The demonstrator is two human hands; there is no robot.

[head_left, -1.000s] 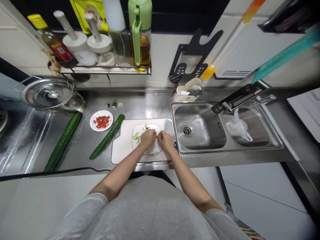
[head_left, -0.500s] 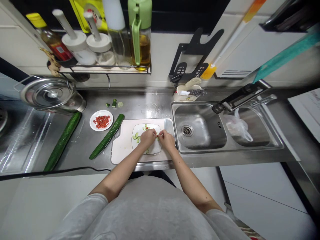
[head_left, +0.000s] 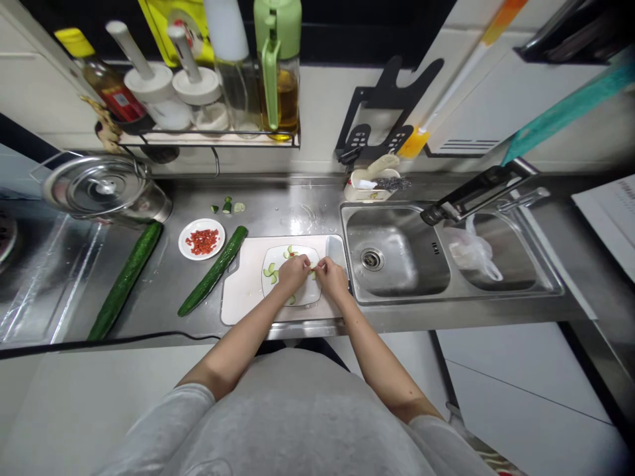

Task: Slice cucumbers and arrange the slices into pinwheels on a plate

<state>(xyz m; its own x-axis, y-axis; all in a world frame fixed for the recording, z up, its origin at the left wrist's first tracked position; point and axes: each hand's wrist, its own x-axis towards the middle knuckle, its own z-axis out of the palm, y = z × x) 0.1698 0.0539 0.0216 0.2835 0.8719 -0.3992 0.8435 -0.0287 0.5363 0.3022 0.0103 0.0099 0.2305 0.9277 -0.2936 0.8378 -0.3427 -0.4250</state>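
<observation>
My left hand is over a white square plate, its fingers pinched together near the plate's right side. Opposite it, my right hand is pinched too, the fingertips of both almost meeting. Whatever lies between the fingertips is too small to make out, though a reddish speck shows there. Thin green-edged cucumber slices lie on the plate in small fan-like groups. Under the plate is a pale cutting board; a knife blade rests along its right edge, its handle partly hidden by my right hand.
Left of the board lie a cut cucumber, a small white plate of chopped red pieces, another cucumber and a lidded steel pot. Cucumber ends sit behind. A double sink adjoins the right side. Bottles and jars stand on a rack.
Almost nothing differs. Both hands stay over the plate's right side with only a slight shift of the fingertips, and the view has moved a trifle.
</observation>
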